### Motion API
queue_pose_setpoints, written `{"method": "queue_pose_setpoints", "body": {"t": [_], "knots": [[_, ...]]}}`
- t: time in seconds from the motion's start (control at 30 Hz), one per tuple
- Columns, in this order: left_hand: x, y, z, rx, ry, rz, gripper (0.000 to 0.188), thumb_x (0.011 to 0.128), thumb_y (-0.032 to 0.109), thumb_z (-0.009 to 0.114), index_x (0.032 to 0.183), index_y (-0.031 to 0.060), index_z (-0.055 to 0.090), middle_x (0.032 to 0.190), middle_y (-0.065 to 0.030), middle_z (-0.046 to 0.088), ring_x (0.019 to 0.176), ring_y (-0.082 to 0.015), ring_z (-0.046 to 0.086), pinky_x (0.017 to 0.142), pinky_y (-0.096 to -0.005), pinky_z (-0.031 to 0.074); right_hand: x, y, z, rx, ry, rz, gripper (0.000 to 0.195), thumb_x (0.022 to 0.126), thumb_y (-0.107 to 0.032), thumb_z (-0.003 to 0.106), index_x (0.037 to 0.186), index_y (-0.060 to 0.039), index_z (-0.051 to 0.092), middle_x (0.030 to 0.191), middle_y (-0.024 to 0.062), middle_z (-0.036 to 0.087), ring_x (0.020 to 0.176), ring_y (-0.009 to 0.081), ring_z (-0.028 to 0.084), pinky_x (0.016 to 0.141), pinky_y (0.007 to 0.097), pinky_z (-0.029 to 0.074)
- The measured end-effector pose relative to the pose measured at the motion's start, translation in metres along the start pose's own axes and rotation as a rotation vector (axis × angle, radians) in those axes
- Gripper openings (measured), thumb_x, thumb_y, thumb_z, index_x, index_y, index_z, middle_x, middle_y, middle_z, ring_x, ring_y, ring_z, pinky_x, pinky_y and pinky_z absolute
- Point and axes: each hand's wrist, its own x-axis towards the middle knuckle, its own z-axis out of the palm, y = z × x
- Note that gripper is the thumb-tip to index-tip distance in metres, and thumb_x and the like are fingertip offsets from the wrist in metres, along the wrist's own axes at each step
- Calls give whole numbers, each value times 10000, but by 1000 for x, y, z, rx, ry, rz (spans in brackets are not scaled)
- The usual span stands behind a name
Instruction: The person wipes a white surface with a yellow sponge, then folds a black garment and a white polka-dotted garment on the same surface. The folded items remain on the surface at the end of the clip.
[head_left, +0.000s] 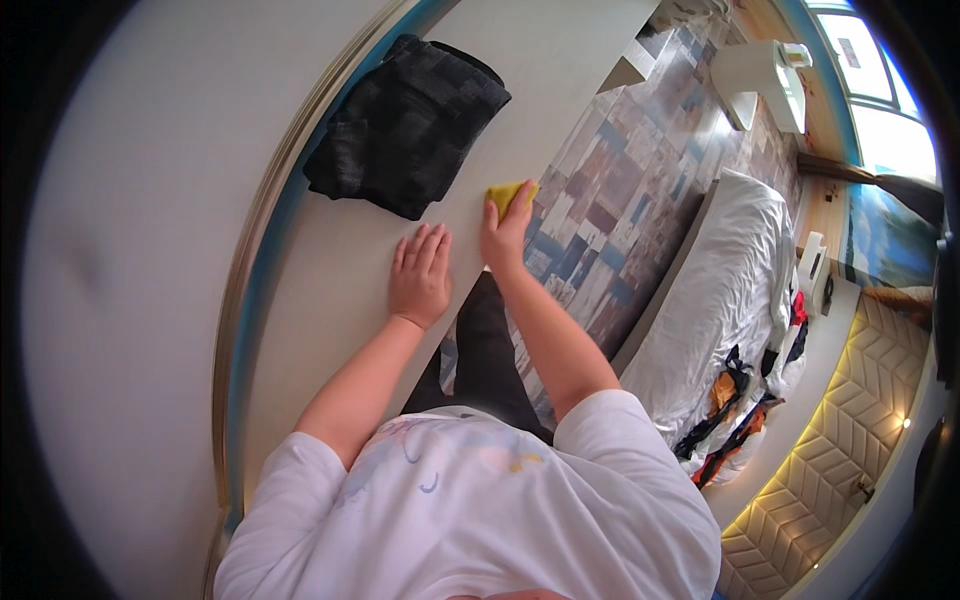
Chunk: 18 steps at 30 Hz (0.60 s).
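My right hand (508, 234) grips a yellow cloth (501, 195) at the edge of a long white surface (330, 277). The cloth is bunched under and between the fingers, and part of it is hidden by them. My left hand (421, 277) lies palm down on the same surface, fingers extended, with nothing visible in it. Beyond its fingertips sits a black folded fabric item (412, 127), possibly a garment; it lies apart from both hands.
The white surface runs along a wall with blue-edged trim (259, 315). To the right is a patchwork-patterned floor (592, 187). A bed with white bedding (697, 270) and scattered clothes (731, 405) stands across it. A white desk (761, 79) is near the window (892, 135).
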Motion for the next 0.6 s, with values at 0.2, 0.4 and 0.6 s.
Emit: {"method": "queue_pose_setpoints", "body": {"t": [0.2, 0.4, 0.6], "knots": [[1, -1, -5, 40, -39, -16, 481, 949, 162, 563, 1422, 76, 586, 1508, -66, 539, 1444, -275, 454, 1216, -499, 304, 127, -13, -24, -71, 104, -41, 816, 1008, -294, 612, 1640, -31, 169, 1638, 351, 160, 1495, 524, 246, 1224, 506, 262], [2, 2, -6, 45, -43, -31, 474, 925, 115, 563, 1395, 75, 603, 1499, -75, 546, 1433, -295, 466, 1205, -506, 313, 130, -24, -13, -655, 73, -254, 681, 1031, -386, 537, 1575, -15, 362, 1638, 267, 285, 1517, 471, 259, 1195, 596, 281], [6, 2, -5, 13, 15, -31, 395, 899, 94, 592, 1292, 69, 625, 1440, -118, 556, 1381, -330, 509, 1177, -519, 358, -2, -57, -23, -561, -398, -741, 591, 926, -340, 628, 1457, -87, 561, 1594, 147, 436, 1515, 371, 338, 1174, 576, 306]]}}
